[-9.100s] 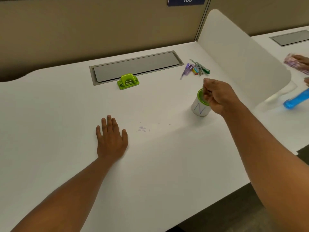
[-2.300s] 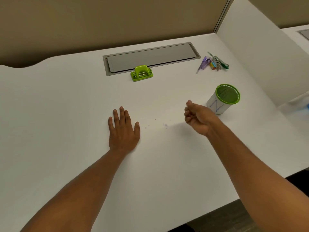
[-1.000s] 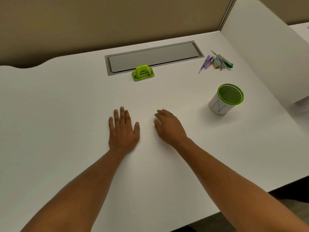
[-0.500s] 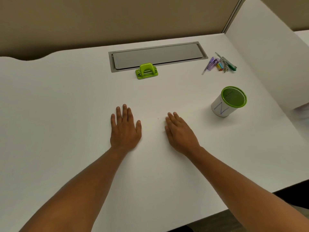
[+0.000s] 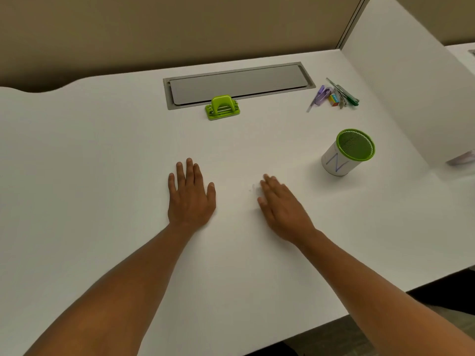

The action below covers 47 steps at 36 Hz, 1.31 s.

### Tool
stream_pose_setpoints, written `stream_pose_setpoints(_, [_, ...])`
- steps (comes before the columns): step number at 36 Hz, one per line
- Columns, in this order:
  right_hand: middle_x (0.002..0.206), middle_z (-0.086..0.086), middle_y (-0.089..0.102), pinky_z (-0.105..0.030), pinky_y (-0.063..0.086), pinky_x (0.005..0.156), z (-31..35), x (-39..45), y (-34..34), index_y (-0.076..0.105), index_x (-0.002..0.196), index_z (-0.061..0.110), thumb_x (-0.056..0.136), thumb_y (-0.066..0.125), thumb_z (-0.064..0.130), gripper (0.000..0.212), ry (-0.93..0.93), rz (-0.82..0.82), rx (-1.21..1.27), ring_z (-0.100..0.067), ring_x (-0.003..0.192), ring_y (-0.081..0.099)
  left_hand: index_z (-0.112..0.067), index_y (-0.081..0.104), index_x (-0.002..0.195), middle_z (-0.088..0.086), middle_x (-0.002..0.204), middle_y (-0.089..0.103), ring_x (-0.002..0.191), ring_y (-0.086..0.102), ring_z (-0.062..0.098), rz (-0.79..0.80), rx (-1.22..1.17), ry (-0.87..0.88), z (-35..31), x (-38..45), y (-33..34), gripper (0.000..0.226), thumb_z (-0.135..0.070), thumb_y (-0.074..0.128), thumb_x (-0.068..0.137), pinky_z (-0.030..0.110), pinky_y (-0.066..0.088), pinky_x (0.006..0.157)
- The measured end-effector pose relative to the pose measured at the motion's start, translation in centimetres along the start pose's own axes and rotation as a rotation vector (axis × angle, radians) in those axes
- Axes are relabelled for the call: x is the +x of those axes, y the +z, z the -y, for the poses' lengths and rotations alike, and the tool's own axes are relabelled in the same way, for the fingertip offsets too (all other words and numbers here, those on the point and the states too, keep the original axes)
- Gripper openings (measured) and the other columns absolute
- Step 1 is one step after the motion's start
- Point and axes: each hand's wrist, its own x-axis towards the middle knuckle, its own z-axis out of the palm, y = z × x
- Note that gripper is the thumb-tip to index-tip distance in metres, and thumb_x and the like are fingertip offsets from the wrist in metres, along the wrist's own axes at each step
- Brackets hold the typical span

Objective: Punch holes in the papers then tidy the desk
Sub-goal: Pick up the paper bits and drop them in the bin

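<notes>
Both hands lie flat on the white counter (image 5: 102, 155), fingers straight and close together, holding nothing: the left hand (image 5: 190, 199) palm-down and square, the right hand (image 5: 281, 208) angled with its fingertips pointing up and to the left. Just off the right hand's fingertips sits a faint pale smudge (image 5: 254, 188), too small and blurred to name; it may be leftover punch scraps. If so, a flat sweep from here could scatter the bits across the counter or push them off its near edge rather than gather them, and light chads would cling to the skin. No papers show anywhere in view, so the punching part looks finished, though I cannot confirm where the sheets are. Beyond the right hand and off to its right stands the green-rimmed mesh pen cup (image 5: 347, 152), upright and open at the top; a wide outward swing of that forearm could tip it. Well ahead of the left hand, the green hole punch (image 5: 222, 108) rests against the grey cable tray lid (image 5: 239, 83). Farther out, beyond the cup, a loose cluster of pens and clips (image 5: 334, 95) lies ungathered near the white divider (image 5: 401, 93), and a careless grab could roll some away.
</notes>
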Motion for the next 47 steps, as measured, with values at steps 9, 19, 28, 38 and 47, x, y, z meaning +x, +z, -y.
stream_pose_setpoints(9, [0.164, -0.014, 0.006, -0.042, 0.003, 0.122, 0.8, 0.5, 0.9, 0.016, 0.154, 0.005, 0.105, 0.019, 0.042, 0.062, 0.188, 0.061, -0.063, -0.027, 0.151, 0.001, -0.003, 0.021, 0.153, 0.013, 0.163, 0.011, 0.151, 0.006, 0.032, 0.013, -0.014, 0.001, -0.1, 0.1, 0.0, 0.067, -0.044, 0.024, 0.1, 0.05, 0.008, 0.121])
stream_pose_setpoints(19, [0.127, -0.015, 0.057, -0.046, 0.042, 0.09, 2.0, 0.3, 0.6, 0.057, 0.131, 0.008, 0.099, 0.05, 0.022, 0.036, 0.107, -0.196, -0.073, -0.038, 0.115, 0.05, -0.004, 0.018, 0.154, 0.013, 0.164, 0.008, 0.151, 0.004, 0.032, 0.025, -0.02, -0.001, -0.1, 0.0, -0.3, 0.067, -0.044, 0.023, 0.1, 0.05, 0.007, 0.122])
stream_pose_setpoints(28, [0.101, -0.012, 0.06, -0.041, 0.045, 0.082, 2.2, 3.3, 0.6, 0.066, 0.106, 0.005, 0.094, 0.06, 0.032, 0.029, 0.194, -0.168, 0.034, -0.032, 0.093, 0.051, -0.004, 0.017, 0.154, 0.012, 0.164, 0.007, 0.151, 0.003, 0.031, 0.015, -0.018, 0.0, -0.2, -0.1, -0.4, 0.067, -0.044, 0.022, 0.1, 0.05, 0.006, 0.122])
stream_pose_setpoints(38, [0.08, -0.013, 0.061, -0.044, 0.045, 0.067, 2.0, 3.6, 0.1, 0.065, 0.087, 0.003, 0.095, 0.052, 0.008, 0.016, 0.106, -0.213, -0.05, -0.034, 0.074, 0.051, -0.003, 0.02, 0.153, 0.014, 0.163, 0.01, 0.151, 0.006, 0.032, -0.002, -0.004, 0.006, -0.1, 0.0, -0.1, 0.067, -0.044, 0.022, 0.1, 0.05, 0.007, 0.121])
stream_pose_setpoints(47, [0.087, -0.014, 0.059, -0.035, 0.033, 0.065, 2.3, 4.2, 0.0, 0.058, 0.09, 0.004, 0.084, 0.044, -0.006, 0.018, 0.174, -0.12, -0.153, -0.029, 0.075, 0.045, -0.004, 0.018, 0.154, 0.013, 0.164, 0.008, 0.151, 0.004, 0.031, 0.017, -0.003, -0.002, 0.0, 0.1, 0.0, 0.068, -0.045, 0.021, 0.1, 0.05, 0.007, 0.121])
